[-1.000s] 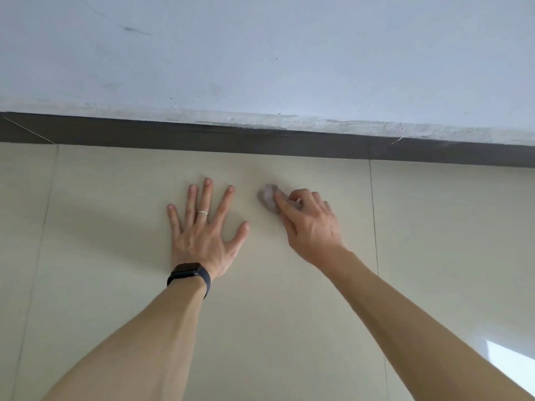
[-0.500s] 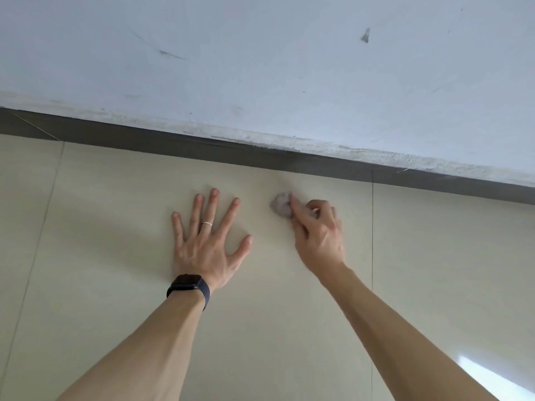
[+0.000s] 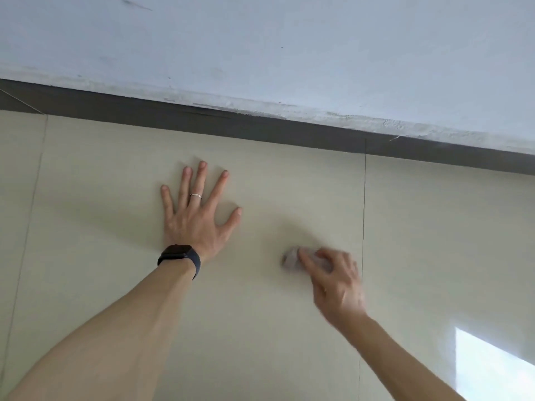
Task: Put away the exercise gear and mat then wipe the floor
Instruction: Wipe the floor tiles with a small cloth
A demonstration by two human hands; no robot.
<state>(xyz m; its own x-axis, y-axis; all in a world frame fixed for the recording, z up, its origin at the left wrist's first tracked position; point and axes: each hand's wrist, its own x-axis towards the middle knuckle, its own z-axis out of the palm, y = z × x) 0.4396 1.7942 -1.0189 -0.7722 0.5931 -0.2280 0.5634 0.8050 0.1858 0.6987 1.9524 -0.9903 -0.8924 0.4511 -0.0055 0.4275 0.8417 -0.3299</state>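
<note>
Wiping the pale tiled floor [image 3: 254, 337], two bare forearms reach away from the viewer. Nearest, the right hand [image 3: 333, 282], blurred, curls its fingers over a small grey wad [image 3: 291, 259], perhaps cloth or tissue, pressed to the tile beside a grout line. Further off and well apart, the left hand [image 3: 197, 218] lies flat, fingers spread — a steadying prop. Beyond run a dark skirting [image 3: 260, 125] and a white wall [image 3: 260, 39]. Good wiping likely needs even pressure and overlapping strokes — the wad is tiny. No container, gear or mat shows.
</note>
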